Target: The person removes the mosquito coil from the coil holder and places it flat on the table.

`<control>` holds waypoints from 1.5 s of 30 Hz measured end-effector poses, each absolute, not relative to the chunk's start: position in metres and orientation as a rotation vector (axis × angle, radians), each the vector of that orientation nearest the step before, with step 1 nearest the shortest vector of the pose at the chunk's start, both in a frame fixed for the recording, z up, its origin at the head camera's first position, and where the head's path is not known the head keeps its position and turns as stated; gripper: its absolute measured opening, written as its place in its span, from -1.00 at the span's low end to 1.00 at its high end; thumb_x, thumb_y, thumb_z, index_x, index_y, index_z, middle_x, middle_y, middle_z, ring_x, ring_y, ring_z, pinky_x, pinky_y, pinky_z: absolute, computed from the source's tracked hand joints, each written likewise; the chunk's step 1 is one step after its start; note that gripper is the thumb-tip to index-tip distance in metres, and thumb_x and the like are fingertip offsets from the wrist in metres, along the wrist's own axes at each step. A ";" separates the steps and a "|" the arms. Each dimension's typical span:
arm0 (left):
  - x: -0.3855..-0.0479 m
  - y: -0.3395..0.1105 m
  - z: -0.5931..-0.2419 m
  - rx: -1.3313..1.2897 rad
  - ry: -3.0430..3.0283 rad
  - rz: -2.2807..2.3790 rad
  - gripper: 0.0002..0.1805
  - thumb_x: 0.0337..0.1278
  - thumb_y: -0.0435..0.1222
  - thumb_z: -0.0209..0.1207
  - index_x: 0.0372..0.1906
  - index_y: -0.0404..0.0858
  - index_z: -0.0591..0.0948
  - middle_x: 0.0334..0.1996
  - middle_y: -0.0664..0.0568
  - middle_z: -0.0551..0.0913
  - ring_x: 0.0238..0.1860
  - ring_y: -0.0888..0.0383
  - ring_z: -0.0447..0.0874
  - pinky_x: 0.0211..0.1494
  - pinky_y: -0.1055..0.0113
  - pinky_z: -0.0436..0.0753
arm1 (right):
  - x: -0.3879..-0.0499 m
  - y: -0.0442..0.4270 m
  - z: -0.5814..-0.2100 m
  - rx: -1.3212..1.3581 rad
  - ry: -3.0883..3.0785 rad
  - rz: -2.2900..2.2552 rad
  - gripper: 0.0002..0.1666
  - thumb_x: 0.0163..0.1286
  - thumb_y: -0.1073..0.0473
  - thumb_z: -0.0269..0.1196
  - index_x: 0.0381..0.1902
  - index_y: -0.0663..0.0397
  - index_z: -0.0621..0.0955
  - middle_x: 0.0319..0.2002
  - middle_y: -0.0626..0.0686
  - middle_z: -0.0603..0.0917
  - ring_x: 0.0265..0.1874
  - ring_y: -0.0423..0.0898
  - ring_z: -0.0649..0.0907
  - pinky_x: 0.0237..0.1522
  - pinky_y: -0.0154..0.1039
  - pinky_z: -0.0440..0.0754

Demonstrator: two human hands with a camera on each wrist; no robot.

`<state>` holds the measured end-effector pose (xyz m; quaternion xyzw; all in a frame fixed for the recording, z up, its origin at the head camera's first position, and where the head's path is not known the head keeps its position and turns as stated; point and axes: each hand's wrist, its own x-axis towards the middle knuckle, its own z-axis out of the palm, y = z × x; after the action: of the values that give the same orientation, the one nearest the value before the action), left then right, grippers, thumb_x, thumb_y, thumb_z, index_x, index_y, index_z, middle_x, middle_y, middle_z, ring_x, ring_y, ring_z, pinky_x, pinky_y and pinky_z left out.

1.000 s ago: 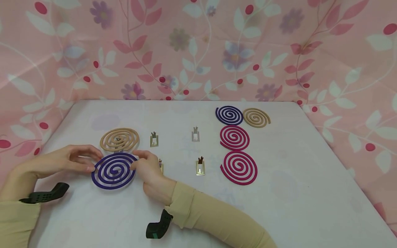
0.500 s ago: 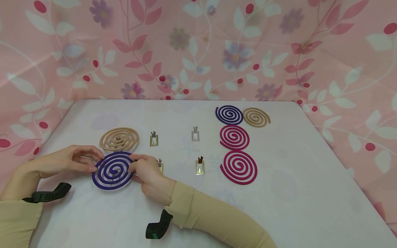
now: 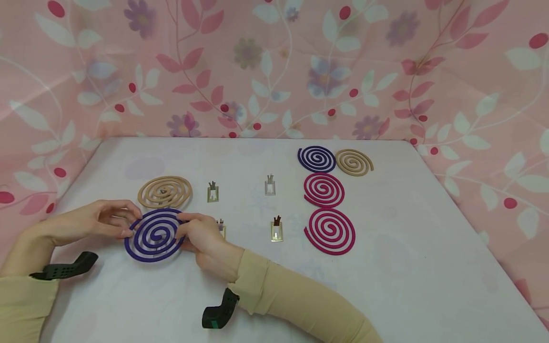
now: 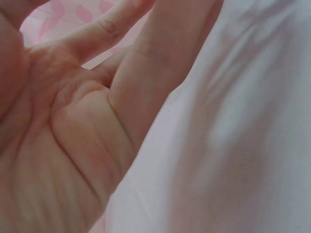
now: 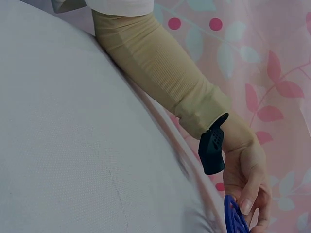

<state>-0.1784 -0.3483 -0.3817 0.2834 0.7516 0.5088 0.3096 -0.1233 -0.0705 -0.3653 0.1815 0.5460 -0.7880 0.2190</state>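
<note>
A blue-purple mosquito coil [image 3: 156, 236] is between my two hands at the left of the table in the head view. My left hand [image 3: 100, 219] pinches its left edge with thumb and fingers. With thumb and index finger my right hand [image 3: 207, 240] grips its right edge. Grey metal shows through the coil's turns near its centre. Just behind it sits a tan coil [image 3: 165, 191], a metal tip showing at its middle. The left wrist view shows only my palm and fingers, while the right wrist view catches my left hand [image 5: 250, 182] at the coil's edge.
Several small metal coil stands [image 3: 276, 231] lie on the white tablecloth [image 3: 407, 267], one partly behind my right hand. Further right are two crimson coils [image 3: 330, 231], a dark blue coil [image 3: 317, 159] and a tan coil [image 3: 354, 162]. A pink floral curtain [image 3: 274, 71] rises behind.
My right thumb and fingers have shifted slightly left over the coil. The blue-purple coil's outer turn now stands further left, with a wider gap from the inner turns.
</note>
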 end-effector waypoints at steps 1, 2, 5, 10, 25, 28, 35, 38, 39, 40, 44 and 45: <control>-0.178 -0.348 -0.382 0.755 1.981 1.350 -0.66 0.29 -0.58 0.10 0.13 -0.37 0.44 -0.01 0.08 0.68 -0.04 0.19 0.70 0.00 0.40 0.68 | -0.123 -0.070 -0.366 0.498 1.515 -2.181 -0.47 -0.04 0.62 0.11 -0.11 0.20 0.69 -0.12 0.01 0.64 -0.31 -0.14 0.51 -0.18 -0.22 0.60; -0.178 -0.348 -0.382 0.760 1.977 1.354 -0.66 0.29 -0.59 0.10 0.12 -0.36 0.43 -0.01 0.08 0.67 -0.03 0.19 0.69 -0.01 0.40 0.68 | -0.123 -0.070 -0.365 0.496 1.517 -2.183 -0.47 -0.04 0.62 0.11 -0.12 0.20 0.70 -0.13 0.00 0.64 -0.35 -0.15 0.50 -0.24 -0.26 0.56; -0.177 -0.349 -0.382 0.763 1.972 1.363 -0.67 0.29 -0.59 0.09 0.11 -0.36 0.43 -0.03 0.07 0.68 -0.03 0.20 0.69 -0.02 0.37 0.69 | -0.123 -0.069 -0.365 0.479 1.509 -2.191 -0.47 -0.05 0.62 0.10 -0.12 0.23 0.70 -0.17 0.00 0.63 -0.42 -0.17 0.45 -0.33 -0.33 0.47; -0.177 -0.349 -0.381 0.735 1.990 1.351 -0.71 0.31 -0.57 0.08 0.07 -0.33 0.43 -0.08 0.05 0.70 -0.08 0.20 0.68 -0.07 0.36 0.70 | -0.123 -0.068 -0.366 0.447 1.490 -2.191 -0.48 -0.01 0.61 0.11 -0.09 0.24 0.71 -0.17 0.01 0.64 -0.38 -0.15 0.49 -0.32 -0.33 0.48; -0.177 -0.353 -0.379 0.707 1.969 1.389 -0.66 0.35 -0.58 0.02 0.08 -0.18 0.44 -0.09 0.08 0.71 -0.12 0.19 0.69 -0.12 0.22 0.76 | -0.127 -0.064 -0.361 0.376 1.432 -2.176 -0.56 0.09 0.57 0.18 -0.13 0.16 0.74 -0.23 0.06 0.68 -0.30 -0.10 0.58 -0.04 -0.15 0.66; -0.178 -0.354 -0.379 0.716 1.964 1.408 -0.62 0.35 -0.59 0.00 0.10 -0.12 0.43 -0.08 0.08 0.72 -0.13 0.17 0.70 -0.13 0.18 0.77 | -0.129 -0.062 -0.360 0.359 1.422 -2.184 -0.56 0.10 0.57 0.17 -0.12 0.15 0.73 -0.20 0.06 0.67 -0.27 -0.09 0.59 0.02 -0.10 0.66; -0.181 -0.356 -0.381 0.771 1.894 1.521 -0.52 0.33 -0.66 -0.06 0.19 -0.13 0.40 -0.06 0.06 0.71 -0.19 0.15 0.73 -0.21 0.13 0.77 | -0.130 -0.060 -0.358 0.321 1.421 -2.244 -0.45 0.02 0.62 0.13 -0.09 0.10 0.73 -0.15 0.07 0.68 -0.32 -0.10 0.61 -0.07 -0.14 0.67; -0.182 -0.356 -0.381 0.764 1.893 1.552 -0.51 0.34 -0.67 -0.07 0.21 -0.16 0.38 -0.06 0.05 0.71 -0.17 0.16 0.73 -0.18 0.15 0.77 | -0.131 -0.059 -0.356 0.323 1.416 -2.277 -0.37 0.02 0.64 0.12 -0.02 0.08 0.72 -0.15 0.09 0.67 -0.32 -0.09 0.61 -0.13 -0.17 0.66; -0.182 -0.356 -0.380 0.757 1.902 1.557 -0.50 0.34 -0.67 -0.08 0.23 -0.16 0.37 -0.05 0.04 0.70 -0.16 0.16 0.73 -0.16 0.15 0.77 | -0.132 -0.058 -0.356 0.325 1.408 -2.287 -0.35 0.01 0.65 0.11 0.02 0.08 0.70 -0.15 0.10 0.67 -0.32 -0.09 0.61 -0.13 -0.18 0.67; -0.182 -0.356 -0.380 0.750 1.909 1.561 -0.50 0.34 -0.66 -0.08 0.25 -0.17 0.36 -0.05 0.03 0.70 -0.15 0.14 0.73 -0.14 0.14 0.77 | -0.133 -0.058 -0.355 0.330 1.403 -2.295 -0.32 0.01 0.66 0.11 0.04 0.07 0.69 -0.15 0.10 0.66 -0.32 -0.09 0.61 -0.15 -0.19 0.66; -0.181 -0.355 -0.378 0.695 1.956 1.571 -0.46 0.35 -0.65 -0.06 0.33 -0.20 0.30 -0.02 0.00 0.69 -0.10 0.08 0.74 -0.06 0.16 0.76 | -0.136 -0.055 -0.354 0.349 1.386 -2.318 -0.30 0.04 0.66 0.10 0.11 0.08 0.66 -0.18 0.13 0.67 -0.35 -0.09 0.62 -0.09 -0.15 0.68; -0.181 -0.354 -0.377 0.692 1.958 1.578 -0.45 0.35 -0.65 -0.07 0.35 -0.22 0.28 0.00 -0.01 0.68 -0.09 0.07 0.74 -0.04 0.15 0.76 | -0.137 -0.055 -0.354 0.349 1.382 -2.321 -0.32 0.06 0.66 0.11 0.12 0.10 0.65 -0.18 0.13 0.68 -0.35 -0.09 0.62 -0.06 -0.13 0.68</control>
<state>-0.1812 -0.3544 -0.3772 0.2560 0.7241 0.5836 0.2635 -0.1366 -0.0551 -0.3540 0.1254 0.4963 -0.8336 0.2076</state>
